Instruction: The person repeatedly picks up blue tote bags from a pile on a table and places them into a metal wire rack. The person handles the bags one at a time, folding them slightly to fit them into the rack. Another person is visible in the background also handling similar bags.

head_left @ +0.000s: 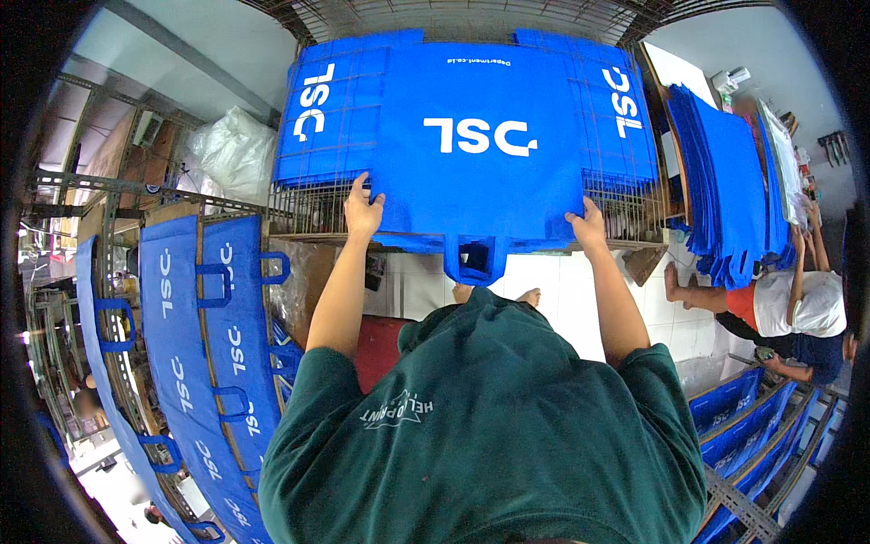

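A blue fabric tote bag (480, 195) with white printing lies flat on a wire drying rack, its looped handle (489, 270) hanging over the near edge toward me. My left hand (364, 210) is closed on the bag's left side near its lower corner, thumb on top. On the opposite side, my right hand (588, 227) pinches the right edge in the same way. The fingertips under the cloth are hidden. More blue printed bags lie at the left (331, 118) and right (618, 113), beneath wire mesh.
Long boards with blue bags (172, 317) stand along the left. Clear plastic sheeting (234, 150) is bundled at the back left. To the right hangs a stack of blue bags (720, 172), with another person (807, 299) beside it. Racked bags (743, 426) fill the lower right.
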Motion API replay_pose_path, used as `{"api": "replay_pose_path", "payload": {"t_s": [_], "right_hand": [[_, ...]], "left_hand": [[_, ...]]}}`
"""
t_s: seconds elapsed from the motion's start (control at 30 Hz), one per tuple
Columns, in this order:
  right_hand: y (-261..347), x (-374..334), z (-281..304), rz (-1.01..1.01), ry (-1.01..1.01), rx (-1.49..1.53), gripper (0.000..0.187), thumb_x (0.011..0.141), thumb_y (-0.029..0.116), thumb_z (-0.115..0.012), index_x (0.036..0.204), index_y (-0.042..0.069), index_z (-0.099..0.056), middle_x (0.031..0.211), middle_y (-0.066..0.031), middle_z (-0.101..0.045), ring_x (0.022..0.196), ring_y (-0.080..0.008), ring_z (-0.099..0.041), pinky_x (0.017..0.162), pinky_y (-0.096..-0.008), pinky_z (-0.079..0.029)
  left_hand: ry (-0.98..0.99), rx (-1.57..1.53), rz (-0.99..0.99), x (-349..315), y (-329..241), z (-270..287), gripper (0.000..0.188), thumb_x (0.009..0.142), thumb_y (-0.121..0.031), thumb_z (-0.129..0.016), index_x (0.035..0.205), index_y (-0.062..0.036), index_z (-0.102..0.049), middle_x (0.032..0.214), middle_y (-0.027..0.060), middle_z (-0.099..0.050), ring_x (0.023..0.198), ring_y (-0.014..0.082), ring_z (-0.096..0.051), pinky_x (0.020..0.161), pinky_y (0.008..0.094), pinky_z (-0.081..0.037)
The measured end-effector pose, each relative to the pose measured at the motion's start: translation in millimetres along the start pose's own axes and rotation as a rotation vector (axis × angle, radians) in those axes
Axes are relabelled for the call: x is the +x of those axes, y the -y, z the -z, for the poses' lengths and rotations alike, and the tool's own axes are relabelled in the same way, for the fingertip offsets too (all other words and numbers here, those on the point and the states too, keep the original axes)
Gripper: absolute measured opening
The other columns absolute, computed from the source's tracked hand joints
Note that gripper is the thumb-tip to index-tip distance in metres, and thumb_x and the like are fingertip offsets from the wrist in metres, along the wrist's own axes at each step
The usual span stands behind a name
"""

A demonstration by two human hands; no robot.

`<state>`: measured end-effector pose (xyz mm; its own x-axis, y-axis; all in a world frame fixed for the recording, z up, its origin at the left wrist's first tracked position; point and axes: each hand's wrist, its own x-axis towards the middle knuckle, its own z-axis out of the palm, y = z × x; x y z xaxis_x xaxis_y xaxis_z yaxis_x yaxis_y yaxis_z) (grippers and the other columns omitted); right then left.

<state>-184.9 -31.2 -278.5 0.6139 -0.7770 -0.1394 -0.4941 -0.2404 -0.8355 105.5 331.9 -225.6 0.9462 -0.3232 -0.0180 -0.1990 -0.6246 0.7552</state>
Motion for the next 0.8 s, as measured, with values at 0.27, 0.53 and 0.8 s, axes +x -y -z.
{"api": "replay_pose_path", "payload": {"t_s": [0.27, 0.53, 0.8], "right_hand": [[10, -22, 2, -0.039, -0.057, 0.240, 0.047, 0.078, 0.006, -0.062, 0.124, 0.002, -0.048, 0.092, -0.0139, -0.064, 0.078, -0.0162, -0.061, 0.057, -0.0285, -0.049], [17, -32, 7, -0.134, -0.161, -0.176, 0.048, 0.072, 0.017, -0.070, 0.116, 0.006, -0.056, 0.076, -0.0121, -0.063, 0.067, -0.0212, -0.061, 0.065, -0.0337, -0.048], [13, -29, 2, -0.114, -0.207, -0.123, 0.040, 0.071, 0.017, -0.071, 0.108, 0.007, -0.060, 0.074, -0.0102, -0.064, 0.070, -0.0207, -0.063, 0.070, -0.0340, -0.048]], "left_hand": [[0.006, -0.097, 0.080, -5, 15, 2, 0.053, 0.074, -0.004, -0.065, 0.124, -0.0053, -0.048, 0.087, 0.0131, -0.065, 0.072, 0.0222, -0.063, 0.070, 0.0342, -0.048], [-0.010, 0.065, 0.053, -10, 6, 1, 0.046, 0.074, -0.008, -0.065, 0.118, -0.0065, -0.052, 0.081, 0.0080, -0.067, 0.072, 0.0213, -0.064, 0.070, 0.0333, -0.048], [-0.072, 0.068, 0.051, -10, 15, -1, 0.046, 0.073, -0.006, -0.066, 0.118, -0.0058, -0.053, 0.078, 0.0088, -0.066, 0.068, 0.0205, -0.063, 0.069, 0.0351, -0.048]]}}
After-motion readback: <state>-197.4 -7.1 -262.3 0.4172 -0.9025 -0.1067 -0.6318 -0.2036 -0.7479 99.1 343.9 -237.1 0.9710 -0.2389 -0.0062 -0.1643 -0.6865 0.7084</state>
